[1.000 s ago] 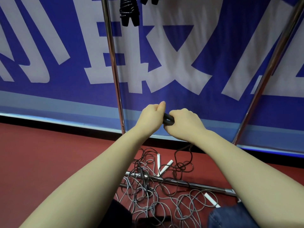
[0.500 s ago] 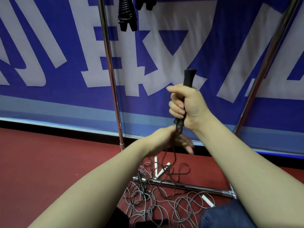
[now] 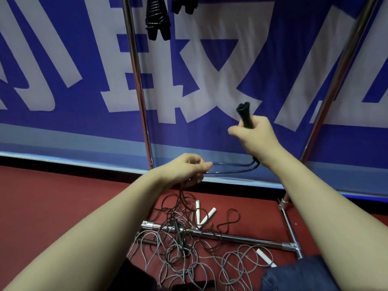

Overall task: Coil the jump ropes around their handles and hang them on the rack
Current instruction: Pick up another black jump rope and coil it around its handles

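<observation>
Handles raised in my right hand, cord drawn across to my left.

I see my right hand (image 3: 258, 139) clenched round the matt black handles (image 3: 244, 115), their lower ends hidden in the fist. Two thin dark cord (image 3: 231, 168) strands run taut to my left hand (image 3: 184, 169), which pinches them; its fingertips are blurred. Below, a tangle (image 3: 178, 248) of grey and dark loops lies on the red floor (image 3: 52, 206) over the chrome rack (image 3: 241, 239) base bar. Coiled black ropes (image 3: 156, 19) hang above, cut off by the frame's top edge.

Rack (image 3: 231, 237) glossy metal; handles (image 3: 245, 115) matt, probably rubber
</observation>
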Tool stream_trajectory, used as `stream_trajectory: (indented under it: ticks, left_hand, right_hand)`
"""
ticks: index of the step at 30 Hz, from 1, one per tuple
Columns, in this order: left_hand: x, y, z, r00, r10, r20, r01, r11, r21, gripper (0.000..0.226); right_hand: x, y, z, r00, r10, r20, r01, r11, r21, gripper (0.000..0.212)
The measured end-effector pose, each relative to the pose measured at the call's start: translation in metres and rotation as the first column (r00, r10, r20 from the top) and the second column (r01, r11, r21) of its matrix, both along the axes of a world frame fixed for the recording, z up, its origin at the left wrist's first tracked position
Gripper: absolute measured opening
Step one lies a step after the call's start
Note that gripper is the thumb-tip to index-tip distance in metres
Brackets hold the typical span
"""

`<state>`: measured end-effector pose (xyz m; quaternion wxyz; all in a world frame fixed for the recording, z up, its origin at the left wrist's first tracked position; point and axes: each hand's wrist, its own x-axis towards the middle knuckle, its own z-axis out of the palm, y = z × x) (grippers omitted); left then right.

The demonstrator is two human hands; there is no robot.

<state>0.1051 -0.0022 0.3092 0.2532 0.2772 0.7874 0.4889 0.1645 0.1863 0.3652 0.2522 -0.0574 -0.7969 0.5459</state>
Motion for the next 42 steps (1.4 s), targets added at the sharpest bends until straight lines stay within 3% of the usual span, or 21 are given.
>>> stream_trajectory:
  ticks: [3,6,9,13,17,20,24,25,28,29,33,37,39,42]
  left_hand:
    - [0.000,-0.006,0.014,0.999,-0.015,0.048,0.013,0.999,0.037,0.033]
    - [-0.002,-0.010,0.022,0.990,0.003,0.141,-0.008,0.999,0.037,0.049]
    - [-0.006,-0.012,0.024,0.979,0.010,0.206,-0.024,0.998,0.065,0.075]
    - [0.003,-0.010,0.031,0.971,0.071,0.226,-0.088,0.994,0.067,0.078]
    - [0.020,0.003,0.035,0.985,0.173,-0.023,-0.174,0.984,-0.032,0.071]
    - [0.027,0.017,0.031,0.900,0.352,-0.257,-0.370,0.929,-0.023,0.061]
    - [0.016,0.019,0.024,0.846,0.390,-0.364,-0.451,0.887,-0.097,0.047]
    - [0.015,0.019,0.024,0.837,0.385,-0.389,-0.460,0.880,-0.119,0.044]
    - [0.013,0.018,0.019,0.814,0.385,-0.434,-0.492,0.855,-0.164,0.042]
    - [0.013,0.018,0.019,0.813,0.390,-0.432,-0.498,0.850,-0.171,0.042]
    - [0.015,0.018,0.024,0.833,0.429,-0.349,-0.486,0.869,-0.094,0.041]
    - [0.025,0.019,0.028,0.864,0.439,-0.246,-0.445,0.895,0.034,0.039]
    - [0.029,0.019,0.030,0.867,0.439,-0.235,-0.434,0.898,0.075,0.038]
    - [0.033,0.022,0.029,0.849,0.461,-0.260,-0.450,0.887,0.104,0.041]
  right_hand:
    - [0.005,-0.010,-0.006,0.996,0.033,0.080,-0.059,0.936,0.347,0.040]
    - [0.010,-0.020,-0.009,0.959,0.125,0.252,-0.240,0.831,0.501,0.053]
    - [0.011,-0.031,-0.009,0.925,0.086,0.370,-0.337,0.637,0.694,0.069]
    - [0.011,-0.038,-0.015,0.934,-0.023,0.358,-0.315,0.422,0.850,0.066]
    - [0.007,-0.041,-0.015,0.943,-0.114,0.312,-0.248,0.380,0.891,0.058]
    - [0.005,-0.046,-0.016,0.946,-0.135,0.296,-0.231,0.360,0.904,0.054]
    - [0.005,-0.047,-0.024,0.952,-0.101,0.288,-0.232,0.375,0.898,0.046]
    - [0.004,-0.046,-0.025,0.955,-0.093,0.281,-0.233,0.349,0.908,0.043]
    - [0.002,-0.042,-0.030,0.980,-0.074,0.183,-0.171,0.148,0.974,0.045]
    - [0.001,-0.042,-0.031,0.983,-0.081,0.163,-0.152,0.132,0.980,0.047]
    - [0.002,-0.044,-0.037,0.951,-0.089,0.296,-0.250,0.345,0.905,0.046]
    - [0.000,-0.040,-0.039,0.959,-0.083,0.272,-0.208,0.448,0.869,0.031]
    - [-0.001,-0.037,-0.039,0.960,-0.042,0.278,-0.210,0.546,0.811,0.023]
    - [-0.001,-0.035,-0.038,0.943,0.008,0.333,-0.261,0.639,0.724,0.032]
